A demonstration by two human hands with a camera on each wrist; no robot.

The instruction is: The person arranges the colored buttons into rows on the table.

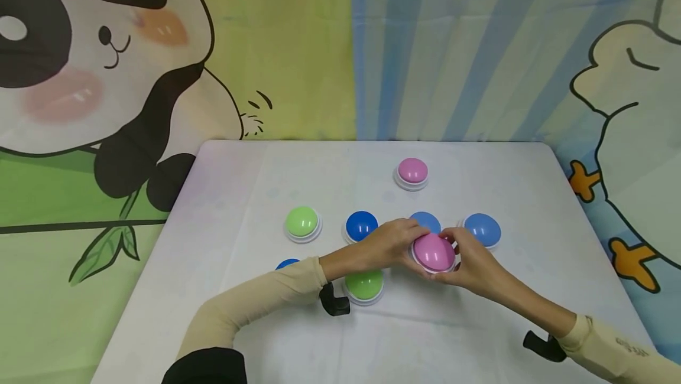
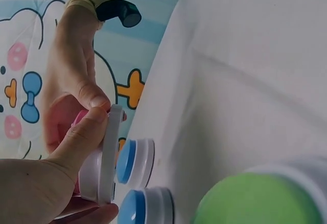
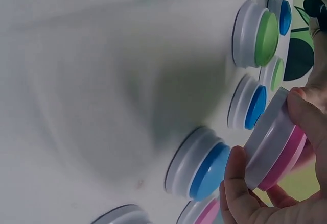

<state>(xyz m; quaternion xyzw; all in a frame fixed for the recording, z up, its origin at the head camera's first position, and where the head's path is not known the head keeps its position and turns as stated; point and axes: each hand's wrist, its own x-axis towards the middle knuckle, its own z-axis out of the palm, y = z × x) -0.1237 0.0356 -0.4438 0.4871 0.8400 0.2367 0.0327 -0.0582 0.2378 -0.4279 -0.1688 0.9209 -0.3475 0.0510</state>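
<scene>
Above the table, both hands hold a pink dome push button (image 1: 434, 252) with a white base. My left hand (image 1: 392, 244) grips its left side and my right hand (image 1: 475, 267) its right side. In the left wrist view, the left thumb lies along the button's white base (image 2: 107, 155). The right wrist view shows it tilted between the fingers, pink dome (image 3: 284, 158) facing away from the table. Just behind it is a light blue button (image 1: 426, 221), partly hidden. A green button (image 1: 364, 285) sits below the left wrist, partly covered by it.
The white table (image 1: 330, 177) also bears a dark blue button (image 1: 361, 225), a second green one (image 1: 301, 222), a pink one (image 1: 412, 172) at the back and a blue one (image 1: 483, 230) on the right. Another blue button (image 1: 288, 263) is mostly hidden behind the left sleeve.
</scene>
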